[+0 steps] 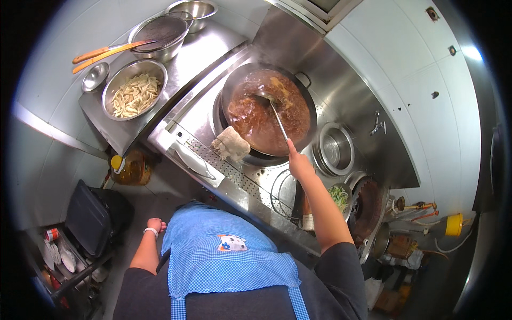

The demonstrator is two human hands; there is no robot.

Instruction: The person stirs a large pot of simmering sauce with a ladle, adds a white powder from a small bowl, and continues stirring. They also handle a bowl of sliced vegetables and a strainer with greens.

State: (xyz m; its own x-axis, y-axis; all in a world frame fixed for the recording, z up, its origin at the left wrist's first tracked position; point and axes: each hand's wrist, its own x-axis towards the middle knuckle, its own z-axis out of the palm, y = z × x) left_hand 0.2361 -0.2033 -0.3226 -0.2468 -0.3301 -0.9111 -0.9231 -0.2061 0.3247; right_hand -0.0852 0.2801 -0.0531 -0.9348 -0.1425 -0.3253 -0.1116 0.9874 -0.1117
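Note:
My right hand (pixel 300 162) grips the handle of a metal ladle (pixel 279 122), whose bowl sits partly in the bubbling brown liquid of a large wok (pixel 311 116). Steam rises from it. A folded beige cloth (pixel 232 145) lies against the wok's near left rim. My left hand (pixel 157 225) hangs by my side, beside the blue checked apron, its fingers curled; I see nothing in it. On the steel counter at the upper left, a steel bowl (pixel 161 105) holds pale sliced food (pixel 136 95).
A mesh strainer (pixel 164 32) rests on a steel bowl near a small metal bowl (pixel 96 77). Right of the wok stand nested steel bowls (pixel 337 149) and a bowl of chopped greens (pixel 339 197). An oil jug (pixel 134 168) and a black bin (pixel 90 218) are on the left.

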